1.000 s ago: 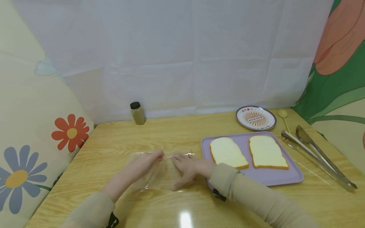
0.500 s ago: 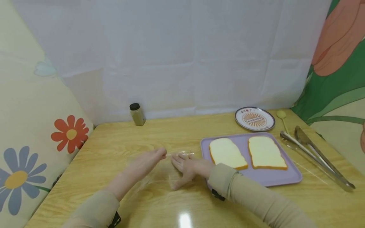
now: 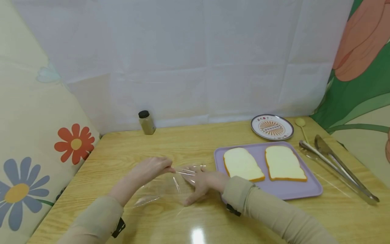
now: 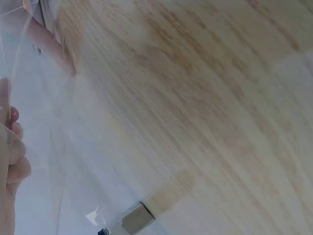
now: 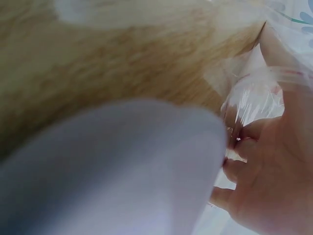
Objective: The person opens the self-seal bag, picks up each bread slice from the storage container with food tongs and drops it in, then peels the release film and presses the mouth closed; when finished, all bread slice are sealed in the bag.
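Observation:
A clear plastic bag (image 3: 167,189) lies on the wooden table in front of me, its film creased and shiny. My left hand (image 3: 152,166) pinches the bag's upper edge between thumb and fingers and lifts it towards the right hand. Flat on the table, fingers straight and thumb spread, my right hand (image 3: 202,182) presses at the bag's right part, with film stretched over its fingers. In the right wrist view the bag (image 5: 261,98) bunches at the fingers, a faint reddish line along its edge. The left wrist view shows film (image 4: 63,147) hanging before the curled fingers (image 4: 17,152).
Right of the hands, a lilac tray (image 3: 283,192) holds two bread slices (image 3: 242,163), its left edge near my right wrist. Behind it stand a patterned plate (image 3: 272,127) and a yellow spoon (image 3: 300,122). Metal tongs (image 3: 341,166) lie far right; a black-capped jar (image 3: 147,122) stands at the back.
My left hand has closed on the bag's edge and pulled it up, so the film now folds over the right fingers. The right hand has stayed in place.

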Tool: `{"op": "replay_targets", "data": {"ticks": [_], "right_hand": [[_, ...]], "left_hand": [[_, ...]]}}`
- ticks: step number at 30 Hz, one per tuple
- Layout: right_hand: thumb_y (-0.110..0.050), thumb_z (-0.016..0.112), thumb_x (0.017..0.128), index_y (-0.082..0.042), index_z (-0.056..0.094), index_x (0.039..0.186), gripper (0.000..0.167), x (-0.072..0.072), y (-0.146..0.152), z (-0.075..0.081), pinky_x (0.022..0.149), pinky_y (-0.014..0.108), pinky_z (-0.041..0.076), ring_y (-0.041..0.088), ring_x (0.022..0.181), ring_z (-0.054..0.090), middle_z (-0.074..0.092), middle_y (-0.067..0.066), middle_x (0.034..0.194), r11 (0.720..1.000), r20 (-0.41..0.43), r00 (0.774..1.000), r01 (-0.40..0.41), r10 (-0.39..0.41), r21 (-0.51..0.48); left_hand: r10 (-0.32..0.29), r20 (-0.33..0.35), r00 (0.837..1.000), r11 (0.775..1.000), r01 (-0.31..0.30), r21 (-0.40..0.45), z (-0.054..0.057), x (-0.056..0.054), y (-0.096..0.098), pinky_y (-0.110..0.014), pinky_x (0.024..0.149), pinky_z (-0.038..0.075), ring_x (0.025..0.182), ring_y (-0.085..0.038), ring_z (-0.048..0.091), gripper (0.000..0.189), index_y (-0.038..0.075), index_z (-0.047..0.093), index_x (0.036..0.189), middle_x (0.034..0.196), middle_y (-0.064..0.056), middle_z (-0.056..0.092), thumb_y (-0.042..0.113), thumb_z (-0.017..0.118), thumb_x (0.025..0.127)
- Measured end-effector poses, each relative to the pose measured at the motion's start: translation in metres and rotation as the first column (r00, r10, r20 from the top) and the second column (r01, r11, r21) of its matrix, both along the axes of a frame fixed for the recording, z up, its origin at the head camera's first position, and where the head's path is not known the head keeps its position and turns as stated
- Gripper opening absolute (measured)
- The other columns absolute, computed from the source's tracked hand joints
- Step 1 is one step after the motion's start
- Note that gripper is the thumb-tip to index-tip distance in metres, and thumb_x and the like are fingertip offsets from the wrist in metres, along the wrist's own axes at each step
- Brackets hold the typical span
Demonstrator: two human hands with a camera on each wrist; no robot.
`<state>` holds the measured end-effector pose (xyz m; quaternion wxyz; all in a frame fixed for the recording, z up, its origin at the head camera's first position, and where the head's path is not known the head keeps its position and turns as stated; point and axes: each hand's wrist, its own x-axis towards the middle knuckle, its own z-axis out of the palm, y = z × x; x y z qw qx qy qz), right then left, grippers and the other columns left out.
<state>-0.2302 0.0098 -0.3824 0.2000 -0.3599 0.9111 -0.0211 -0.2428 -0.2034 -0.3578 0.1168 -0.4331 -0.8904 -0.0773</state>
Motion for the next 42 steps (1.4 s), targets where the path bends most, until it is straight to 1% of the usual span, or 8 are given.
{"op": "replay_targets", "data": {"ticks": [5, 9, 17, 21, 24, 27, 34, 42], "right_hand": [[-0.067, 0.059, 0.078, -0.019, 0.008, 0.153, 0.102, 0.002, -0.001, 0.002, 0.121, 0.043, 0.009, 0.022, 0.147, 0.004, 0.006, -0.002, 0.16, 0.999, 0.009, 0.999, 0.036, -0.037, 0.039], [-0.067, 0.059, 0.079, -0.015, 0.009, 0.152, 0.103, 0.002, -0.001, 0.001, 0.121, 0.043, 0.009, 0.02, 0.148, 0.003, 0.004, 0.0, 0.16, 0.999, 0.002, 1.0, 0.022, -0.022, 0.026], [-0.064, 0.066, 0.075, -0.012, 0.018, 0.151, 0.104, 0.002, -0.001, -0.001, 0.121, 0.044, 0.01, 0.022, 0.147, 0.006, 0.009, 0.003, 0.159, 0.997, 0.019, 0.998, 0.058, -0.057, -0.053], [-0.064, 0.067, 0.074, -0.009, 0.017, 0.151, 0.106, 0.001, -0.001, -0.001, 0.12, 0.046, 0.008, 0.024, 0.147, 0.004, 0.007, 0.006, 0.16, 0.997, 0.004, 0.999, 0.05, -0.05, -0.055], [-0.063, 0.068, 0.074, -0.009, 0.014, 0.151, 0.109, 0.002, -0.001, -0.001, 0.12, 0.048, 0.01, 0.025, 0.147, 0.004, 0.008, 0.006, 0.16, 0.996, -0.002, 0.999, 0.045, -0.046, -0.072], [-0.061, 0.069, 0.074, -0.009, 0.013, 0.151, 0.109, 0.002, -0.002, 0.0, 0.12, 0.048, 0.012, 0.025, 0.147, 0.005, 0.008, 0.007, 0.16, 0.994, 0.0, 0.999, 0.047, -0.047, -0.097], [-0.061, 0.068, 0.075, -0.009, 0.014, 0.151, 0.107, 0.002, -0.002, 0.002, 0.12, 0.047, 0.012, 0.026, 0.147, 0.007, 0.009, 0.008, 0.159, 0.995, 0.008, 0.999, 0.054, -0.053, -0.078], [-0.063, 0.065, 0.076, -0.012, 0.014, 0.152, 0.105, 0.004, -0.001, 0.006, 0.121, 0.044, 0.008, 0.02, 0.148, 0.002, 0.006, 0.001, 0.16, 0.997, 0.026, 0.997, 0.067, -0.067, -0.024]], "left_hand": [[0.034, 0.024, 0.999, 0.999, -0.033, -0.023, 0.005, 0.003, 0.002, -0.012, 0.048, 0.032, 0.055, 0.004, 0.031, 0.026, 0.015, 0.048, 0.069, 0.062, 0.01, 0.044, 0.023, 0.064, 0.088], [0.066, 0.135, 0.989, 0.998, -0.066, -0.003, 0.01, 0.006, 0.005, -0.018, 0.057, 0.047, 0.063, -0.002, 0.051, 0.009, 0.01, 0.062, 0.079, 0.073, 0.002, 0.064, 0.012, 0.064, 0.088], [0.131, 0.39, 0.911, 0.982, -0.173, 0.075, 0.017, 0.007, 0.008, -0.018, 0.055, 0.047, 0.064, -0.008, 0.056, 0.01, 0.003, 0.062, 0.078, 0.071, -0.004, 0.064, -0.005, 0.062, 0.085], [0.145, 0.367, 0.919, 0.98, -0.184, 0.073, 0.018, 0.004, 0.008, -0.02, 0.057, 0.05, 0.066, -0.009, 0.059, 0.005, -0.003, 0.067, 0.085, 0.075, -0.008, 0.067, -0.006, 0.065, 0.082], [0.128, 0.302, 0.945, 0.986, -0.155, 0.066, 0.02, 0.005, 0.009, -0.021, 0.06, 0.052, 0.069, -0.012, 0.062, 0.006, -0.003, 0.07, 0.085, 0.076, -0.008, 0.068, -0.006, 0.067, 0.08], [0.128, 0.276, 0.953, 0.986, -0.153, 0.07, 0.021, 0.006, 0.01, -0.022, 0.06, 0.053, 0.069, -0.014, 0.062, 0.006, -0.001, 0.071, 0.079, 0.075, -0.007, 0.067, -0.005, 0.067, 0.08], [0.217, 0.28, 0.935, 0.966, -0.247, 0.076, 0.016, 0.005, 0.016, -0.019, 0.054, 0.046, 0.062, -0.007, 0.054, 0.01, 0.004, 0.063, 0.075, 0.069, -0.001, 0.063, 0.0, 0.067, 0.083], [0.144, 0.033, 0.989, 0.985, -0.146, 0.089, 0.007, 0.008, 0.017, -0.016, 0.055, 0.048, 0.06, -0.006, 0.051, 0.005, 0.003, 0.066, 0.082, 0.073, 0.002, 0.049, 0.007, 0.066, 0.084]]}}
